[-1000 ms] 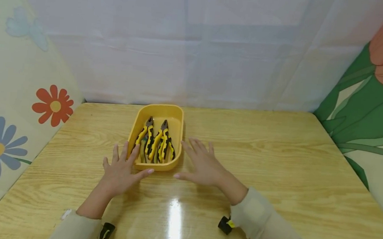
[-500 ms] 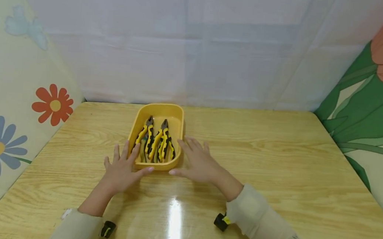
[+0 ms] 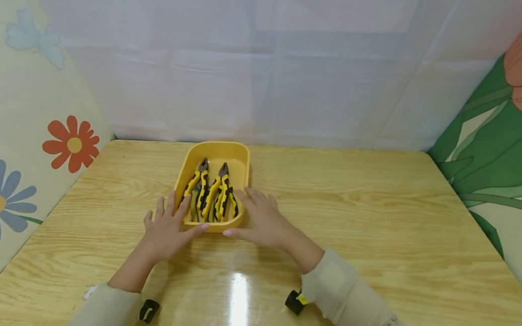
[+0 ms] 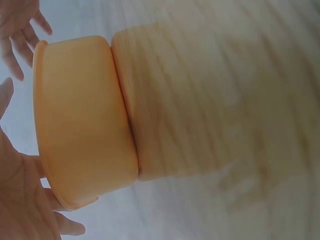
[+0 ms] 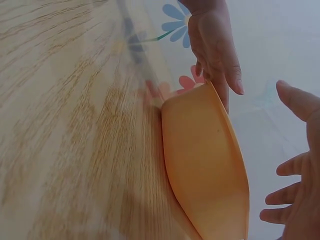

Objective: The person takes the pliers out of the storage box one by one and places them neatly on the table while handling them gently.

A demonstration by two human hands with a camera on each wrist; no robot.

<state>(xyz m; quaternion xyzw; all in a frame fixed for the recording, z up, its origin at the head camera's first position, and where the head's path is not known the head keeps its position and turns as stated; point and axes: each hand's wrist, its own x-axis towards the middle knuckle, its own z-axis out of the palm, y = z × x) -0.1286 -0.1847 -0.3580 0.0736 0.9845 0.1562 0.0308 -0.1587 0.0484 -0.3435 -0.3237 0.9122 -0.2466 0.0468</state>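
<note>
A yellow plastic bin (image 3: 238, 156) stands on the table, holding several pliers with yellow-and-black handles. Two dark plier heads point to the back: the left pliers (image 3: 203, 179) and the middle pliers (image 3: 223, 184). My left hand (image 3: 165, 234) is spread at the bin's near left corner, fingers straight and overlapping the rim; in the left wrist view some fingers (image 4: 52, 200) pass behind the rim. My right hand (image 3: 263, 221) hovers at the bin's right side, fingers extended and thumb near the front right corner. Whether it touches the rim I cannot tell. The right wrist view shows the bin's outer wall (image 5: 200, 155).
The wood-grain table (image 3: 353, 205) extends to both sides, with a bright reflection at its front. A white cloth (image 3: 316, 86) hangs behind. Flower-printed panels (image 3: 3, 205) flank the table. A small black wrist device (image 3: 295, 302) sits by the right cuff.
My right hand has moved left, closer to the bin, and its fingertips now overlap the right rim. The left hand has barely shifted. The bin and pliers stay put.
</note>
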